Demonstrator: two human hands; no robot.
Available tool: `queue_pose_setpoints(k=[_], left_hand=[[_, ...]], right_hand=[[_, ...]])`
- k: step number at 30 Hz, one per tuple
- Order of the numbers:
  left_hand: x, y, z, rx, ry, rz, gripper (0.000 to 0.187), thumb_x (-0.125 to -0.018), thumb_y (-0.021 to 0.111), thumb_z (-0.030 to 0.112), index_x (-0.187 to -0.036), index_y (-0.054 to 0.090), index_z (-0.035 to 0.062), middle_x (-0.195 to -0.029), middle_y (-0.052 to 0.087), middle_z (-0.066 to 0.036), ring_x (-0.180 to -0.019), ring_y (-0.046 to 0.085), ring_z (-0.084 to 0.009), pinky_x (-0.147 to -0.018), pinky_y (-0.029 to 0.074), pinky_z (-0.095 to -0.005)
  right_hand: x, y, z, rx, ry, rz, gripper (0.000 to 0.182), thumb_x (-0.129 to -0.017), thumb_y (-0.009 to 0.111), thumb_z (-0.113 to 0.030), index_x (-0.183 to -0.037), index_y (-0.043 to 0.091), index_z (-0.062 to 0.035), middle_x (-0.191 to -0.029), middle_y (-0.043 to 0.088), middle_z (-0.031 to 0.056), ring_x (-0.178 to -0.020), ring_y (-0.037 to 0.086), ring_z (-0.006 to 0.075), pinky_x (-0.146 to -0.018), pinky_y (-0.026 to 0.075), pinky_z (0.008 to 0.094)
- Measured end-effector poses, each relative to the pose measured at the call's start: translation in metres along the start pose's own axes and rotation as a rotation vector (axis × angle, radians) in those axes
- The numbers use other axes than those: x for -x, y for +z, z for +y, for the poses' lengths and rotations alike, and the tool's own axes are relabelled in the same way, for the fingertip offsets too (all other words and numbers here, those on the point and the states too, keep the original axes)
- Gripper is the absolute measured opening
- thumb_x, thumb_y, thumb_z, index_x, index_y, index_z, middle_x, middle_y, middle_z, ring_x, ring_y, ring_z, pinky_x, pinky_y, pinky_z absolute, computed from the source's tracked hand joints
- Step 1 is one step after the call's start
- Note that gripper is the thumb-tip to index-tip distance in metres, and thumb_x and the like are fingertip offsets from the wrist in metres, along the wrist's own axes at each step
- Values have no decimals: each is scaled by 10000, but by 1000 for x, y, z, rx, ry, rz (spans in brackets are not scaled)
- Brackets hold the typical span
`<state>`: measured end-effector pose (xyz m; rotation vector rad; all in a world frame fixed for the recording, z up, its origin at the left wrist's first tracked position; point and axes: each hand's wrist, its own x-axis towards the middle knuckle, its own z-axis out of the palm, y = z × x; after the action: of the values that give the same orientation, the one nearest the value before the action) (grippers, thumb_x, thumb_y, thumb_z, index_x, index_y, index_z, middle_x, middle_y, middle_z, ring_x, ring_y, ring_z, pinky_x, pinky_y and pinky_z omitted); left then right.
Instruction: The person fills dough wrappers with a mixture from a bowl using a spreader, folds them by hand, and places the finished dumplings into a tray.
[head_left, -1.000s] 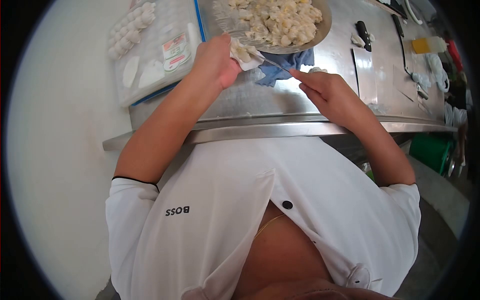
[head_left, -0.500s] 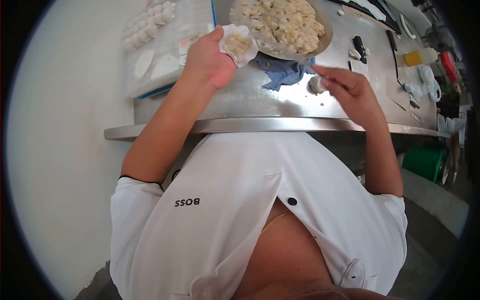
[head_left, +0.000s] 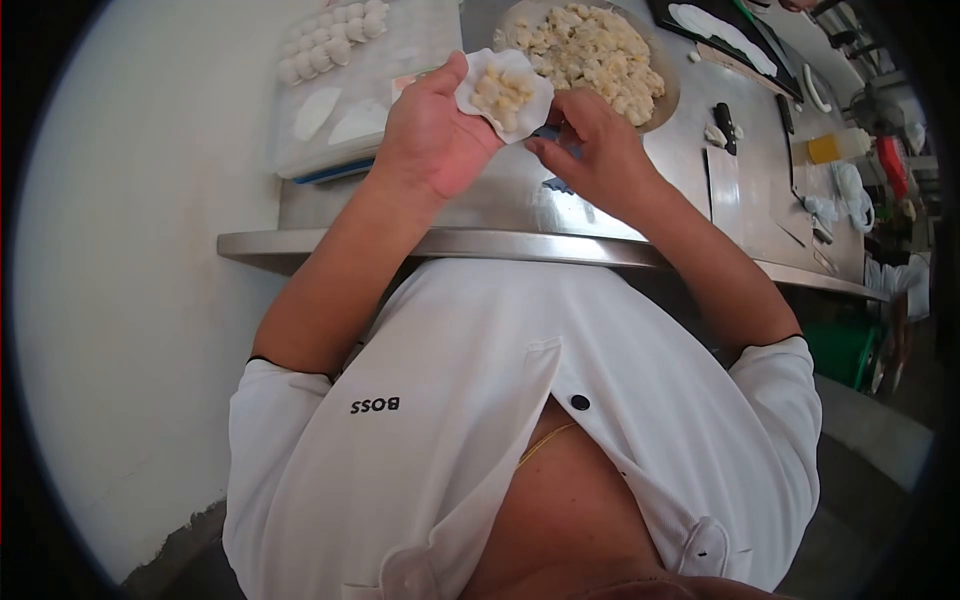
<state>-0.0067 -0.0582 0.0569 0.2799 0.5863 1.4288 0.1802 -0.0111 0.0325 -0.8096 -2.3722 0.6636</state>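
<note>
Right hand: your right hand (head_left: 590, 150) has come back from the bench (head_left: 620, 215); its fingers now pinch the wrapper's edge.
Left hand: your left hand (head_left: 430, 140) cradles the filled wrapper (head_left: 503, 92) in open fingers, above the bench.
Meaning: folding looks due.
Hidden: blue cloth (head_left: 556, 184) mostly covered.
Far: filling bowl (head_left: 590, 45); tray of dumplings (head_left: 335, 35), cut off.

Bright daylight — fisheye warp, dark corners

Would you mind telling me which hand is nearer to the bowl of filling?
The right hand is nearer: its fingers sit just below the bowl rim. The left hand, cupping a filled wrapper, is further to the bowl's left.
</note>
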Motion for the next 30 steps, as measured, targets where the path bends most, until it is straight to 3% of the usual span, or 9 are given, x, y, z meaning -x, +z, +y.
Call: queue_pose_setpoints(k=[8,12,15,17,18,20,24,26,30], left_hand=[[5,1,-4,-59,20,56,432,-1057,291,275,-1329,379,-49,-1343,467,-166,-1245,476,-315,-1066,378,-485],[3,-13,-10,-93,-49,36,405,-1034,383,291,-1301,432,-11,-1309,503,-140,-1223,487,-295,-1038,380,-501],[3,-18,-13,-151,-49,74,379,-1011,452,306,-1266,483,27,-1254,548,-120,-1170,518,-267,-984,410,-479],[3,-19,-14,-179,-36,99,367,-1000,481,313,-1248,505,44,-1222,572,-109,-1134,540,-251,-950,429,-463],[3,-20,-15,-174,-28,86,348,-999,486,313,-1232,519,57,-1196,588,-98,-1097,556,-240,-918,442,-444],[3,-22,-16,-170,-22,72,330,-998,492,313,-1217,532,70,-1170,605,-87,-1061,573,-230,-887,455,-426],[3,-25,-18,-215,-33,73,340,-989,515,294,-1250,505,76,-1200,594,-88,-1102,565,-247,-906,462,-457],[3,-28,-20,-237,-35,82,334,-989,516,287,-1245,508,72,-1183,601,-85,-1091,572,-246,-892,470,-450],[3,-31,-21,-295,-22,16,319,-989,518,270,-1233,515,65,-1171,609,-93,-1057,595,-255,-851,490,-432]], right_hand=[[-4,11,-3,2,-174,208,191,-833,677,-109,-994,594,-50,-897,606,121,-813,613,330,-670,499,416],[-6,10,3,-16,-197,212,134,-847,668,-109,-957,613,-54,-861,615,115,-800,619,331,-659,500,410],[-6,10,6,-83,-115,174,124,-864,666,-137,-940,626,-47,-846,623,116,-773,620,308,-646,494,381],[-5,12,4,-310,172,150,162,-877,664,-159,-978,639,-34,-839,633,98,-724,608,251,-631,480,335],[-7,10,5,-312,174,150,162,-877,664,-159,-978,639,-34,-839,633,98,-724,608,251,-631,480,335],[-11,6,6,-678,471,3,197,-881,658,-163,-1008,643,-13,-840,635,87,-720,584,213,-644,470,316],[-8,6,8,-717,456,-34,228,-882,663,-163,-1030,640,9,-833,624,65,-729,572,160,-651,468,293],[-7,13,16,-516,159,55,238,-882,672,-174,-1019,644,18,-832,609,40,-731,552,101,-652,461,268],[-7,14,18,-378,91,87,218,-882,667,-157,-1011,653,18,-844,611,35,-729,547,85,-662,457,258]])
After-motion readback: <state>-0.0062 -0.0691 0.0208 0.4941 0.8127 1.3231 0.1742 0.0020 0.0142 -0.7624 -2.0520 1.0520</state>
